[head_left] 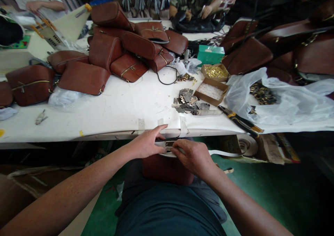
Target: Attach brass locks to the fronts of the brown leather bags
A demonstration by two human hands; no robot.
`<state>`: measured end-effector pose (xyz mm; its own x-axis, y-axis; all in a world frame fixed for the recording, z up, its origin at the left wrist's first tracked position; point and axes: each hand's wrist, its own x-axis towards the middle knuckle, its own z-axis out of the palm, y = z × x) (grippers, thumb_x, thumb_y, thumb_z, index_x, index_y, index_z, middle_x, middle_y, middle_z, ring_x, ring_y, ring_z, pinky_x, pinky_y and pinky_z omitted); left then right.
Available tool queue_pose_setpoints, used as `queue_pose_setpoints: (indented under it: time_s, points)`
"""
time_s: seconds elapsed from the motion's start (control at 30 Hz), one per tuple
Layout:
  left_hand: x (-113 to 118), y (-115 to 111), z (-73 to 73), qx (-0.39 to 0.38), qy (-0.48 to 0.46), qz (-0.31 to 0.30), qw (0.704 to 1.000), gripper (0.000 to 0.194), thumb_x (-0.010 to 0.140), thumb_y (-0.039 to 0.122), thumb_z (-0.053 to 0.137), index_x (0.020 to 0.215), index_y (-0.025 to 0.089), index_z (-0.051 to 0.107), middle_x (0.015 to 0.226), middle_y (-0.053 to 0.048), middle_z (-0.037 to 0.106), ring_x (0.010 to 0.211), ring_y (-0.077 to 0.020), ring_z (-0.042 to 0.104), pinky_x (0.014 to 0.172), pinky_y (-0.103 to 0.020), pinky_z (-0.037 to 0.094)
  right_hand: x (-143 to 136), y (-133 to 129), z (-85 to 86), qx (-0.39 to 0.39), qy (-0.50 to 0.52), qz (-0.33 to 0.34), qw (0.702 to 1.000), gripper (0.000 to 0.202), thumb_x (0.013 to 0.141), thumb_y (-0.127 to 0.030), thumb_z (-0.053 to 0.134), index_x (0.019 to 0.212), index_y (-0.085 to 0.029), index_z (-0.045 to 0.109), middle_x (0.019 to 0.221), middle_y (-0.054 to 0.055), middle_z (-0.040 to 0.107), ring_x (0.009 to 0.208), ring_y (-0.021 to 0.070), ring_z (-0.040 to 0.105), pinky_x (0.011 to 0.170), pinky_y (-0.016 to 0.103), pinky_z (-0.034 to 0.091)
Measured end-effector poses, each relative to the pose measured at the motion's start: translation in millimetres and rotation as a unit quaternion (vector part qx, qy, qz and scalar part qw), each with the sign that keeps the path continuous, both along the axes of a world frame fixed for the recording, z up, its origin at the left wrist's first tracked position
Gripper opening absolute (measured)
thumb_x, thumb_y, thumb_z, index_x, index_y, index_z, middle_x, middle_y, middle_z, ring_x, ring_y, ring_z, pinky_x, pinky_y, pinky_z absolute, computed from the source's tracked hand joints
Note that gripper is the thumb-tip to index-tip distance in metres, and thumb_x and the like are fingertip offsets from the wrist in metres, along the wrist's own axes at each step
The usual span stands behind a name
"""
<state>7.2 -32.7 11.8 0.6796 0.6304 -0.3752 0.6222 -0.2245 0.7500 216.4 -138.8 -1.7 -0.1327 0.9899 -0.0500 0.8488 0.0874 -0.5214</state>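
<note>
A brown leather bag [167, 168] rests on my lap, just under the white table's front edge [104, 133]. My left hand [147, 143] grips the bag's top on the left, fingers stretched toward the table edge. My right hand [194, 156] is closed on the bag's top at the right, by a small metal clasp [169, 144] that sits between both hands. A white strip [224, 153] trails to the right from under my right hand.
Several brown bags [125, 48] are piled at the table's back left. Metal plates [188, 102], two small boxes of fittings [212, 86], pliers [240, 121] and a plastic sheet [281, 100] lie to the right. Another person [194, 2] works at the far side.
</note>
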Motion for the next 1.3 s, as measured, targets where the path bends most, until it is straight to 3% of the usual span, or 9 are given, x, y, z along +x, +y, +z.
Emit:
queue_pose_setpoints:
  time_s: [0.17, 0.37, 0.5, 0.63, 0.87, 1.0, 1.1, 1.3]
  points:
    - [10, 5, 6.7, 0.027, 0.045, -0.053, 0.997, 0.099, 0.074, 0.029, 0.081, 0.163, 0.024, 0.036, 0.134, -0.010, 0.071, 0.116, -0.0288, 0.069, 0.102, -0.036, 0.050, -4, 0, -0.8, -0.010, -0.010, -0.038, 0.999, 0.013, 0.099, -0.031, 0.063, 0.090, -0.026, 0.072, 0.089, 0.000, 0.079, 0.077, 0.0180, 0.070, 0.066, 0.027, 0.036]
    - [22, 6, 0.3, 0.126, 0.058, -0.107, 0.985, 0.075, 0.083, 0.042, 0.075, 0.152, 0.021, 0.052, 0.118, -0.011, 0.076, 0.105, -0.0310, 0.072, 0.089, -0.036, 0.054, -6, 1, -7.1, -0.003, -0.056, -0.054, 0.997, 0.016, 0.099, -0.034, 0.063, 0.087, -0.026, 0.070, 0.087, 0.001, 0.079, 0.075, 0.0190, 0.070, 0.062, 0.030, 0.030]
    - [30, 3, -7.6, 0.172, 0.038, -0.131, 0.976, 0.052, 0.089, 0.035, 0.069, 0.138, 0.022, 0.062, 0.122, -0.011, 0.076, 0.108, -0.0311, 0.072, 0.091, -0.037, 0.053, -5, 0, -6.1, -0.001, -0.056, -0.060, 0.997, 0.015, 0.100, -0.034, 0.062, 0.089, -0.026, 0.070, 0.090, 0.000, 0.079, 0.078, 0.0186, 0.070, 0.063, 0.030, 0.030]
    - [33, 1, -8.9, 0.181, 0.025, -0.147, 0.972, 0.036, 0.091, 0.026, 0.066, 0.127, 0.024, 0.064, 0.115, -0.007, 0.077, 0.105, -0.0281, 0.073, 0.088, -0.034, 0.053, -3, -5, -2.5, -0.010, -0.057, -0.053, 0.997, 0.014, 0.100, -0.033, 0.061, 0.094, -0.026, 0.071, 0.095, 0.000, 0.079, 0.081, 0.0187, 0.071, 0.065, 0.029, 0.030]
    - [35, -1, -5.1, 0.182, 0.023, -0.149, 0.972, 0.029, 0.090, 0.023, 0.064, 0.119, 0.023, 0.068, 0.109, -0.006, 0.078, 0.099, -0.0264, 0.073, 0.082, -0.032, 0.051, 1, -10, -4.3, -0.032, -0.108, -0.103, 0.988, 0.029, 0.100, -0.047, 0.061, 0.084, -0.024, 0.070, 0.079, 0.001, 0.076, 0.072, 0.0184, 0.067, 0.060, 0.031, 0.020]
    - [36, -2, -3.9, 0.180, 0.022, -0.159, 0.970, 0.012, 0.091, 0.025, 0.061, 0.098, 0.022, 0.071, 0.093, -0.004, 0.078, 0.086, -0.0231, 0.072, 0.072, -0.029, 0.047, 3, -8, -5.4, -0.032, -0.114, -0.116, 0.986, 0.031, 0.099, -0.050, 0.063, 0.083, -0.024, 0.070, 0.079, 0.000, 0.075, 0.070, 0.0177, 0.066, 0.059, 0.032, 0.018]
    - [39, -1, -3.0, 0.190, 0.039, -0.167, 0.967, 0.013, 0.091, 0.032, 0.063, 0.096, 0.022, 0.070, 0.090, -0.004, 0.077, 0.082, -0.0239, 0.072, 0.068, -0.030, 0.046, 3, -8, -5.2, -0.032, -0.120, -0.116, 0.986, 0.031, 0.099, -0.050, 0.063, 0.083, -0.025, 0.069, 0.079, 0.000, 0.075, 0.070, 0.0180, 0.065, 0.059, 0.032, 0.018]
    - [47, 1, -2.8, 0.214, 0.042, -0.169, 0.961, 0.043, 0.089, 0.037, 0.069, 0.129, 0.022, 0.064, 0.120, -0.009, 0.076, 0.106, -0.0298, 0.073, 0.087, -0.036, 0.054, 7, -9, -1.8, -0.039, -0.116, -0.085, 0.989, 0.027, 0.103, -0.045, 0.057, 0.089, -0.024, 0.068, 0.088, 0.001, 0.077, 0.076, 0.0184, 0.068, 0.060, 0.032, 0.021]
